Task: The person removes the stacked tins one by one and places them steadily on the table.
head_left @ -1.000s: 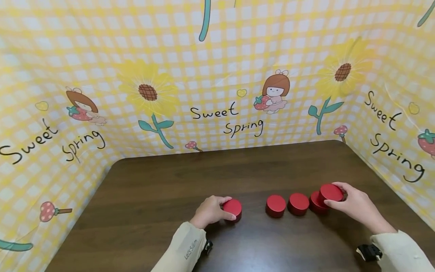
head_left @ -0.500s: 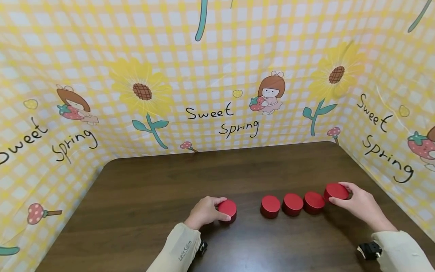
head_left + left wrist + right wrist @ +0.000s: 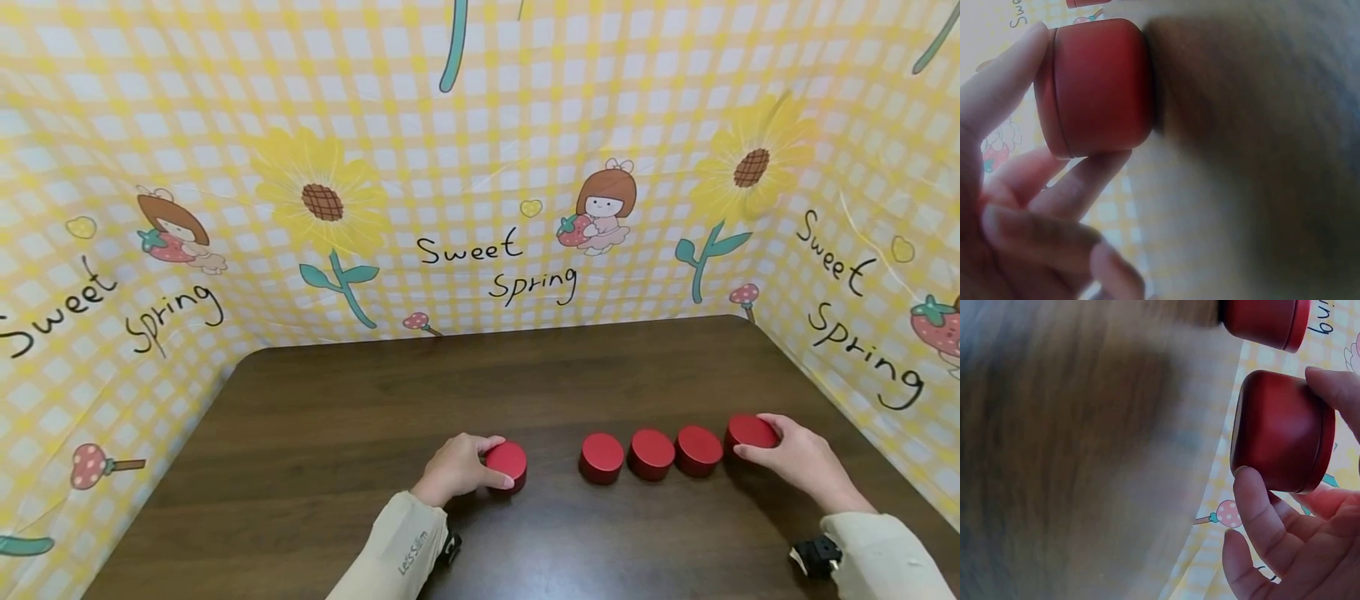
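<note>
On the brown table (image 3: 375,400), low in frame, the left hand (image 3: 453,468) grips a lone red tin (image 3: 507,463), the right hand (image 3: 802,462) grips the row's end tin (image 3: 750,433); probably lining up, so next release gently

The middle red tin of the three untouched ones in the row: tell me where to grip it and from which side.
Probably best from above, fingers pinching the round side wall front and back. The middle red tin sits close between neighbouring tins, so its left and right flanks look crowded, while its near and far sides are open.
</note>
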Tool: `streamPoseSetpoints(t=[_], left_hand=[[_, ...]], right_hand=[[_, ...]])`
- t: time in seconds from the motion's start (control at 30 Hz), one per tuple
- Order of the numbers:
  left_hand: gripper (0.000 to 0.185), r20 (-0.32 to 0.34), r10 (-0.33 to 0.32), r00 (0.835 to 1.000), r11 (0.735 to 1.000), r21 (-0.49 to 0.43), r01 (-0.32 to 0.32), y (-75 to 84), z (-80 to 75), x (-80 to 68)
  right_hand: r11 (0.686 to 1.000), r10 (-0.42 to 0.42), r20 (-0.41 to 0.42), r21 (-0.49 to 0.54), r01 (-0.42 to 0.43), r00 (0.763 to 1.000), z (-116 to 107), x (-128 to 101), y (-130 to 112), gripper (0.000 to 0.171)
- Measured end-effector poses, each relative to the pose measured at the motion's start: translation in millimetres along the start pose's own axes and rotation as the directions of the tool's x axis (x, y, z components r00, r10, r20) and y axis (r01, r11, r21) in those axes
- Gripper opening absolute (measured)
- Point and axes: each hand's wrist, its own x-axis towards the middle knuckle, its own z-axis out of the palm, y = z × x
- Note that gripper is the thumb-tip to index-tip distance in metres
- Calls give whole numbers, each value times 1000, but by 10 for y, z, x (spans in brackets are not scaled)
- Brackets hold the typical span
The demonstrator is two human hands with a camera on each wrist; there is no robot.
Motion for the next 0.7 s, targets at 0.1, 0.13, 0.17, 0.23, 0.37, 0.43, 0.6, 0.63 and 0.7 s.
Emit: streamPoseSetpoints(t=[0.1, 0.13, 0.17, 0.23, 0.37, 0.43, 0.6, 0.63, 0.7], left_hand=[[60, 2, -4, 1000, 1000, -2, 4, -2, 14, 7], [60, 0, -3, 1000, 1000, -1, 3, -1, 13, 8], [60, -1, -3, 1000, 1000, -1, 3, 0, 13, 7], [59, -3, -3, 1000, 1000, -3, 3, 1, 14, 6], [59, -5, -5, 1000, 1000, -9, 5, 9, 15, 8], [59, -5, -4, 1000, 1000, -10, 4, 13, 16, 11], [59, -14, -7, 1000, 1000, -10, 6, -8, 16, 10], [60, -16, -8, 1000, 1000, -8, 7, -12, 16, 11], [60, -17, -12, 1000, 1000, -11, 12, -13, 14, 9]], right_hand=[[1000, 4, 11, -5, -4, 1000, 6, 7, 22, 72], [1000, 4, 13, -4, -4, 1000, 10, 11, 30, 73], [1000, 4, 14, -3, -4, 1000, 14, 15, 38, 73], [1000, 3, 17, -3, -3, 1000, 22, 22, 54, 73], [1000, 3, 30, -2, -3, 1000, 23, 34, 70, 73], [1000, 7, 43, 0, -7, 999, 20, 39, 68, 73], [1000, 7, 69, 2, -7, 998, 46, 47, 48, 71], [1000, 7, 76, 1, -7, 997, 50, 49, 47, 71], [1000, 8, 86, 0, -8, 996, 54, 51, 50, 72]])
